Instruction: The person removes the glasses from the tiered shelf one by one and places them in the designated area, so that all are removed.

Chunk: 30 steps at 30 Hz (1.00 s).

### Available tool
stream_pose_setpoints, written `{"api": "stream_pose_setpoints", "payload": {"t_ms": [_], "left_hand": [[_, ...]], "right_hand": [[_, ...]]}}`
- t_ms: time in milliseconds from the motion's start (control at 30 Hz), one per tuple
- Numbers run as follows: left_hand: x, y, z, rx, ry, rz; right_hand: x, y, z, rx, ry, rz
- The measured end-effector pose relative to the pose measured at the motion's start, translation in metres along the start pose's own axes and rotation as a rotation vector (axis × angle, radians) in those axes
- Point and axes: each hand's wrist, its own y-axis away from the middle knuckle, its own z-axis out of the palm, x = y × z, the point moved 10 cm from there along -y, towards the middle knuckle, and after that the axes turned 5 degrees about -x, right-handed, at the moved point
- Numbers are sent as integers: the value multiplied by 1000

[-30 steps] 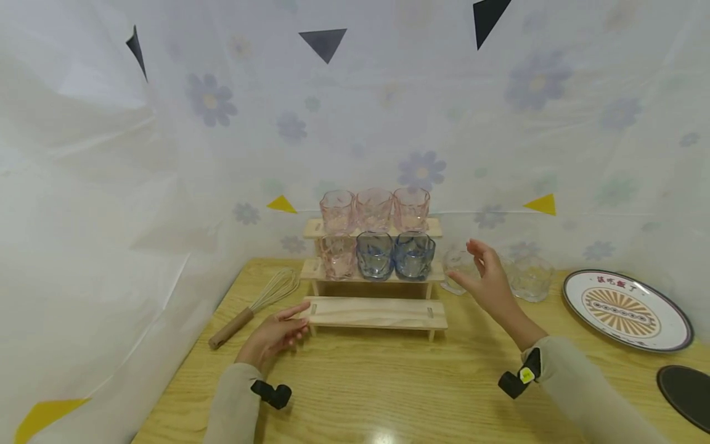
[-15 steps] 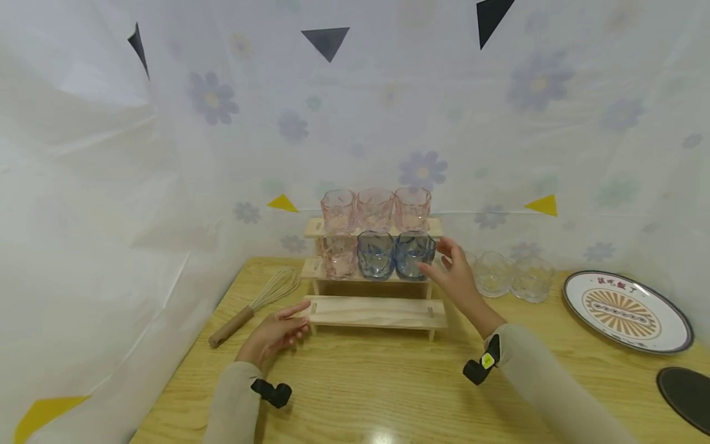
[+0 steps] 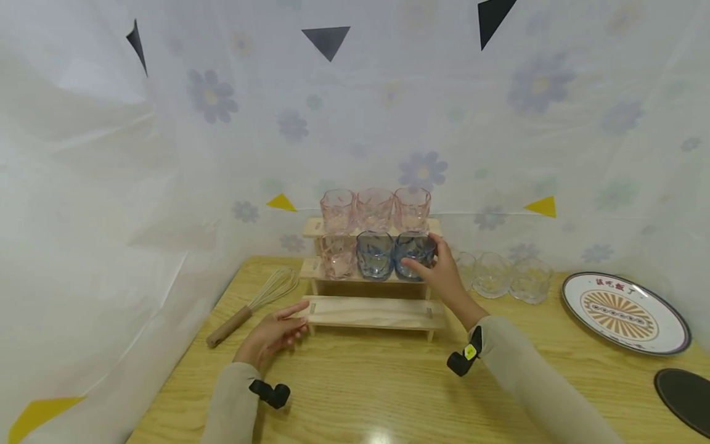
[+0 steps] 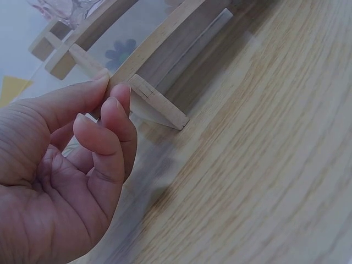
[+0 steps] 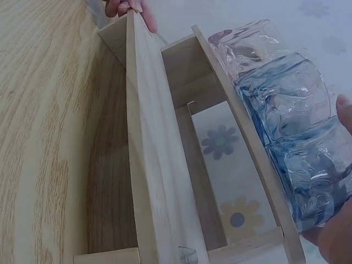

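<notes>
A three-tier wooden rack (image 3: pixel 371 312) stands on the table. My left hand (image 3: pixel 273 336) pinches the left end of its bare lowest shelf (image 4: pixel 159 41) between thumb and fingers. On the middle shelf, my right hand (image 3: pixel 445 274) reaches around the right-end blue glass (image 3: pixel 409 254). Its thumb lies across the front and the other fingers sit at the right side; the right wrist view shows fingers (image 5: pixel 336 234) against that glass. Beside it stand another blue glass (image 3: pixel 375 256) and a pink glass (image 3: pixel 338 256). Three pink glasses (image 3: pixel 375 208) line the top shelf.
Clear glasses (image 3: pixel 492 275) stand right of the rack, near the patterned wall sheet. Farther right lie a patterned plate (image 3: pixel 624 313) and a dark round mat (image 3: pixel 688 398). A whisk (image 3: pixel 244 316) with a wooden handle lies left of the rack.
My right hand has moved left from the clear glasses to the right-end blue glass, and its fingers have closed around it. The left hand stays at the lowest shelf's end.
</notes>
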Motion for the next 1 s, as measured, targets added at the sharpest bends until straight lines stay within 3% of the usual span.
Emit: {"api": "stream_pose_setpoints", "payload": {"t_ms": [700, 1000], "left_hand": [[3, 4, 2, 8, 7, 1], [2, 2, 0, 8, 7, 2]], "right_hand": [[-2, 3, -2, 53, 9, 16], [1, 13, -8, 39, -6, 43]]}}
